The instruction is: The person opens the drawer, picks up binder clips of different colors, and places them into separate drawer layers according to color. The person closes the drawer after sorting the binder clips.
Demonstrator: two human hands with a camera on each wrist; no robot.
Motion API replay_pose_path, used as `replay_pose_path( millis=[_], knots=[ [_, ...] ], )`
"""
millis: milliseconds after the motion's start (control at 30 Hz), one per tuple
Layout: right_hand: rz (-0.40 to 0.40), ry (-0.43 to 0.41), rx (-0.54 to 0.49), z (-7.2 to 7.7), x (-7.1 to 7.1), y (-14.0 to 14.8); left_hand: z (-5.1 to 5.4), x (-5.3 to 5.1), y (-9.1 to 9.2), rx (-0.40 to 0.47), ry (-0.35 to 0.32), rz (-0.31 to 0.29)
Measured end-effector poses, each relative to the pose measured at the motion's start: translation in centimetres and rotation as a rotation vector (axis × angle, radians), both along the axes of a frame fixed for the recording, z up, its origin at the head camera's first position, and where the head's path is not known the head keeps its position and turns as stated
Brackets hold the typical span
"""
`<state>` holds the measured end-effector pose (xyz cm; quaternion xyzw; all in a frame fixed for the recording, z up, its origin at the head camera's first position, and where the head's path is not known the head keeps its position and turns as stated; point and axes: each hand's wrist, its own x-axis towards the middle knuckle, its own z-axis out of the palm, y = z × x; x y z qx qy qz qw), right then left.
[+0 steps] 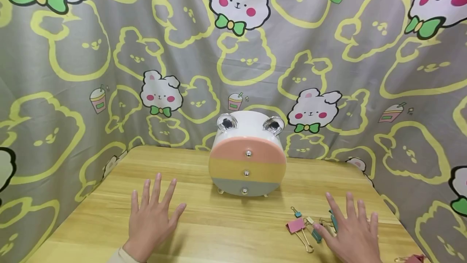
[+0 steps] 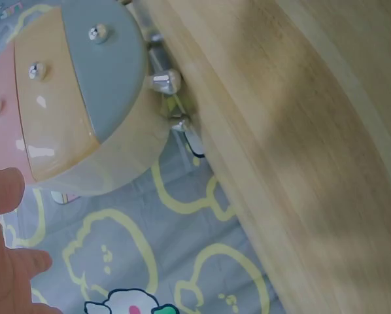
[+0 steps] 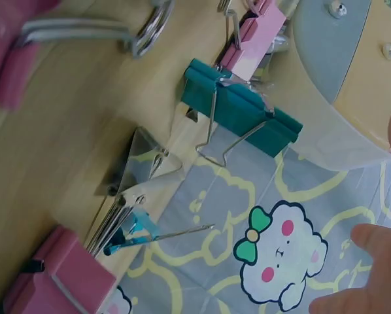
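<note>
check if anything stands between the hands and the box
Nothing visible stands between the left hand and the box; only bare table lies there. Beside the right hand, on the side toward the box, some clips lie on the table, but they look low enough to pass over.

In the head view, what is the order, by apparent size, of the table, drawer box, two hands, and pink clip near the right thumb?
1. Table
2. Drawer box
3. Left hand and right hand: too alike to rank
4. Pink clip
</note>
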<state>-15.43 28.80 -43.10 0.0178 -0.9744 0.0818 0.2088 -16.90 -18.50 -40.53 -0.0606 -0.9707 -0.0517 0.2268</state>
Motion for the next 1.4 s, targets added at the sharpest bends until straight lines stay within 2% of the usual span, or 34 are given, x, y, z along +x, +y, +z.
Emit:
replay_pose_path(
  millis=[233,300,433,567,667,767,1000,1133,1267,1400],
  knots=[
    [0.105,0.05,0.011,0.7,-0.5,-1.0,0.5,-0.3,0.3,0.012,0.003,-0.02],
    [0.144,0.032,-0.039,1.0,-0.6,-1.3,0.7,-0.5,0.4,0.03,0.013,-0.049],
    [0.258,-0.016,-0.217,1.7,-0.9,-2.0,1.2,-0.9,0.7,0.114,0.015,-0.14],
    [0.392,0.009,-0.317,2.2,-1.6,-2.6,1.5,-1.5,1.2,0.261,-0.067,-0.218],
    [0.446,0.022,-0.337,2.7,-2.4,-3.1,1.9,-2.3,1.6,0.376,-0.145,-0.275],
    [0.483,0.024,-0.359,3.2,-3.1,-3.9,2.4,-3.2,2.0,0.446,-0.178,-0.338],
    [0.549,0.002,-0.472,4.6,-4.6,-6.6,3.8,-5.2,2.6,0.467,-0.167,-0.433],
    [0.596,0.009,-0.507,4.9,-5.7,-7.8,4.8,-6.5,3.4,0.487,-0.163,-0.497],
    [0.647,0.001,-0.55,5.2,-6.9,-8.9,5.9,-7.7,4.4,0.521,-0.181,-0.568],
    [0.695,-0.033,-0.602,5.8,-7.8,-9.9,7.1,-8.9,5.5,0.553,-0.201,-0.61]
  ],
)
